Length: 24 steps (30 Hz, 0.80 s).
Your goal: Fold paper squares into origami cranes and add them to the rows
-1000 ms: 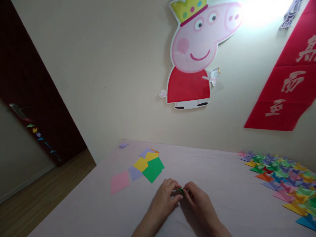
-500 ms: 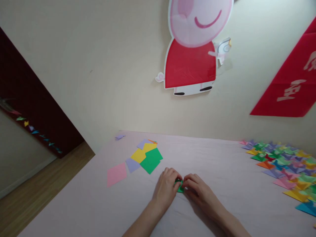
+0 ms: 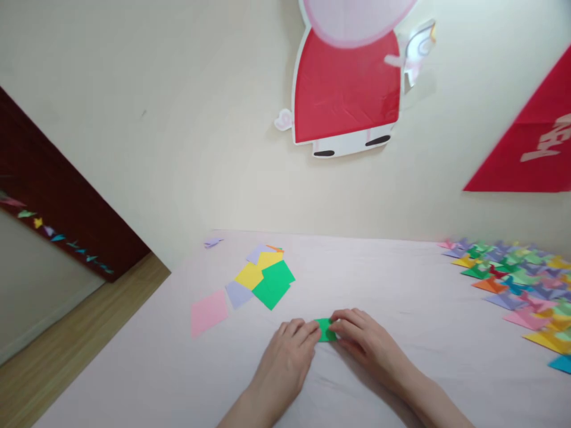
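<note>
A small green piece of folded paper [image 3: 327,330] lies flat on the pale cloth between both hands. Its left end is under the fingertips of my left hand [image 3: 288,356], whose fingers are closed together and bent down onto it. My right hand [image 3: 370,339] holds the right end, fingers curled, with the thumb mostly hidden beneath them. Beyond my left hand lie loose paper squares: green sheets [image 3: 273,285], a yellow one [image 3: 250,276], a lilac one [image 3: 238,294] and a pink one [image 3: 209,312].
Rows of colourful folded paper pieces [image 3: 513,285] cover the right side of the bed-like surface [image 3: 147,368]. A small lilac folded piece [image 3: 213,242] sits near the wall. A cartoon cutout [image 3: 348,89] and a red banner [image 3: 530,137] hang on the wall. Wooden floor [image 3: 98,315] shows at left.
My left hand has drawn back slightly to the left and its fingers now lie flatter, exposing more of the green paper. The paper now looks like a flat strip. The camera view has tilted downward.
</note>
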Each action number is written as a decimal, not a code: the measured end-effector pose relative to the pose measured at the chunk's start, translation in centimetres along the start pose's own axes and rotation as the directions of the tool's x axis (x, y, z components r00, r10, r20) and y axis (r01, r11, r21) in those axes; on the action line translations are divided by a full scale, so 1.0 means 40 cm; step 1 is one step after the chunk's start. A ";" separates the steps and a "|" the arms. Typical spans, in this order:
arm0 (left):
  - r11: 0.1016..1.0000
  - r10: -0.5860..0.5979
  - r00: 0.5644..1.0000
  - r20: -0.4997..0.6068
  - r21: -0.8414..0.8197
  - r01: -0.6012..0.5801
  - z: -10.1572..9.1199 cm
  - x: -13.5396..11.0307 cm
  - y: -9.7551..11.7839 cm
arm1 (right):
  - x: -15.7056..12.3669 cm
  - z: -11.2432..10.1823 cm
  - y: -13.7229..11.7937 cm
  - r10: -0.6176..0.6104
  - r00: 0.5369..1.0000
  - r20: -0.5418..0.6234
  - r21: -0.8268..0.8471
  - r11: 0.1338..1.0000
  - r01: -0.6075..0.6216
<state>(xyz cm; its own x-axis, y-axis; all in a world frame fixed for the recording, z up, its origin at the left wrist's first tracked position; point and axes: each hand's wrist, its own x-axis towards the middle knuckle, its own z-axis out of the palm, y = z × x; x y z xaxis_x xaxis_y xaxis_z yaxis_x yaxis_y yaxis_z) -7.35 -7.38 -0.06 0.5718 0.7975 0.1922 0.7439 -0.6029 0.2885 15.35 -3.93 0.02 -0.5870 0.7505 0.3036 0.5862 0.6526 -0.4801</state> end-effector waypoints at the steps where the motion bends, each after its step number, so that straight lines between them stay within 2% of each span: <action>1: 1.000 0.000 1.000 0.003 -0.011 0.000 -0.001 0.002 0.000 | 0.001 0.001 0.002 -0.008 1.000 -0.001 -0.026 1.000 0.008; 5: 0.999 0.000 1.000 0.008 -0.034 0.001 -0.007 0.005 0.000 | 0.005 0.004 0.012 -0.065 0.998 0.003 -0.090 0.994 0.065; 8: 0.999 -0.001 1.000 0.001 -0.036 0.001 -0.010 0.001 0.003 | 0.008 0.006 0.017 -0.065 0.998 0.001 -0.063 0.996 0.065; 11: 1.000 0.004 1.000 -0.006 -0.020 -0.004 -0.013 -0.002 0.007 | 0.015 0.011 0.012 -0.002 1.000 0.003 0.014 1.000 0.002; 16: 0.999 0.024 1.000 -0.001 0.024 -0.024 -0.017 0.000 0.012 | 0.034 0.025 -0.008 0.197 0.980 -0.016 0.111 0.975 -0.194; 24: 0.997 0.027 0.997 0.068 0.072 -0.032 -0.008 -0.004 0.018 | 0.051 0.040 -0.010 0.273 0.962 -0.031 0.154 0.952 -0.265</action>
<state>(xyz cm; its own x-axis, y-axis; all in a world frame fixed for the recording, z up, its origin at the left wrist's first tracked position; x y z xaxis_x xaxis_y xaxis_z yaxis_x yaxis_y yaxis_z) -7.02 -7.95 0.40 0.6137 0.7778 0.1354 0.7485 -0.6278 0.2136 13.02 -2.81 -0.51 -0.3873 0.9029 0.1867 0.6277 0.4065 -0.6639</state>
